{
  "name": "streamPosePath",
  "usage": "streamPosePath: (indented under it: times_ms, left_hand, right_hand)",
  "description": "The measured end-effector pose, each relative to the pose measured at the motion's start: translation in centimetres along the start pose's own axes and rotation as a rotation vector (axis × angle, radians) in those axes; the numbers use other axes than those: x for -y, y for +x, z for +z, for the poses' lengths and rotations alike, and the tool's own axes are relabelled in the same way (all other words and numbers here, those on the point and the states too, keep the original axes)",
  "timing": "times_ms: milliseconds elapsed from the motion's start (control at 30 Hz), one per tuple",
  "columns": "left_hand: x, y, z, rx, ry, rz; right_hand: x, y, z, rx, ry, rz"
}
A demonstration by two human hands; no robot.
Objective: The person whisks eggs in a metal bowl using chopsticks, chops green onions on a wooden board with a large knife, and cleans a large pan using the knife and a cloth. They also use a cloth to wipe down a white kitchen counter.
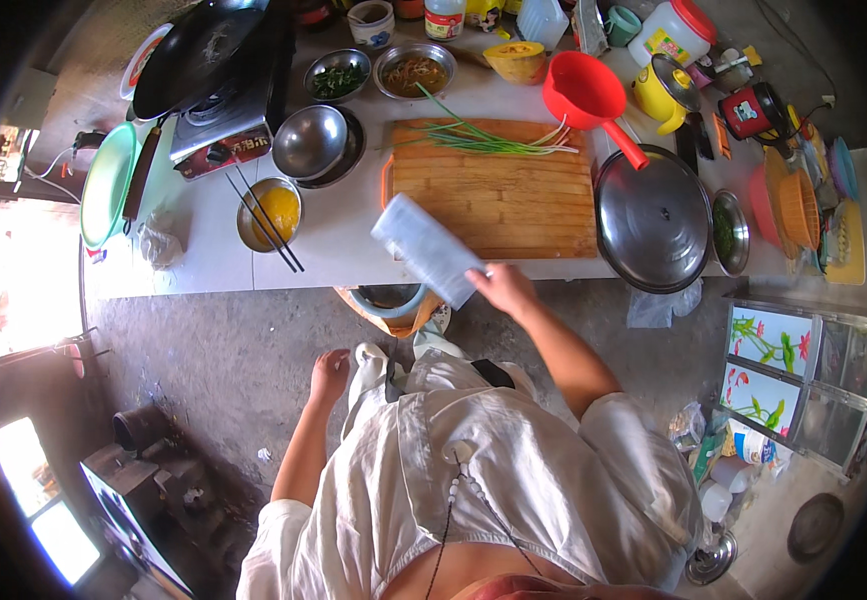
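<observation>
My right hand (507, 290) grips the handle of a broad-bladed cleaver (427, 246). Its blade, a little blurred, extends to the left over the table's front edge and the near left corner of a wooden cutting board (493, 199). Long scallions (489, 140) lie across the far part of the board, white ends to the right. My left hand (330, 373) hangs low beside my left leg, away from the table. Its fingers look loosely curled, and nothing shows in them.
Left of the board are a bowl of beaten egg (280, 210) with chopsticks across it, an empty metal bowl (310, 142) and a gas stove (223, 139) under a wok (200, 56). A red ladle (583, 90) and a large lid (655, 217) lie right. A bucket (388, 304) stands below.
</observation>
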State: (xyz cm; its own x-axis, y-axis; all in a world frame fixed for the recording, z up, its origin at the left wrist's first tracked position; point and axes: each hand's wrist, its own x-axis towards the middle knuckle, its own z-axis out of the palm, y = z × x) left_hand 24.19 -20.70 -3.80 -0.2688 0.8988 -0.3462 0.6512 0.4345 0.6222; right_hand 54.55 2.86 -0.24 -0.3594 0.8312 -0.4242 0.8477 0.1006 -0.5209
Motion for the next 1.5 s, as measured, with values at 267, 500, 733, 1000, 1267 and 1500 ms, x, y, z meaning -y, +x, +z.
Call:
streamPosePath:
  times_ms: [267, 500, 733, 1000, 1267, 1500]
  left_hand:
    - [8.1, -8.6, 0.8, -0.049, -0.021, -0.259]
    - [18.2, -20.4, 6.6, -0.043, 0.030, -0.383]
    - [18.7, -32.4, 10.8, -0.016, -0.120, -0.584]
    - [19.6, -36.9, 13.3, -0.034, -0.241, -0.657]
    - [20.5, -37.8, 19.4, -0.129, -0.196, -0.613]
    - [13.6, -32.6, 17.8, -0.012, -0.211, -0.708]
  right_hand:
    - [-0.4, -5.1, 2.8, -0.022, 0.158, 0.001]
    - [-10.7, -7.4, -0.9, -0.352, 0.715, 0.386]
    - [-2.8, -6.2, 8.4, -0.148, 0.382, 0.132]
    - [7.7, -14.5, 10.4, -0.054, 0.146, -0.268]
    - [-10.8, -11.8, -1.1, -0.309, 0.868, 0.342]
    - [-18.5, -8.3, -4.5, -0.467, 0.613, 0.444]
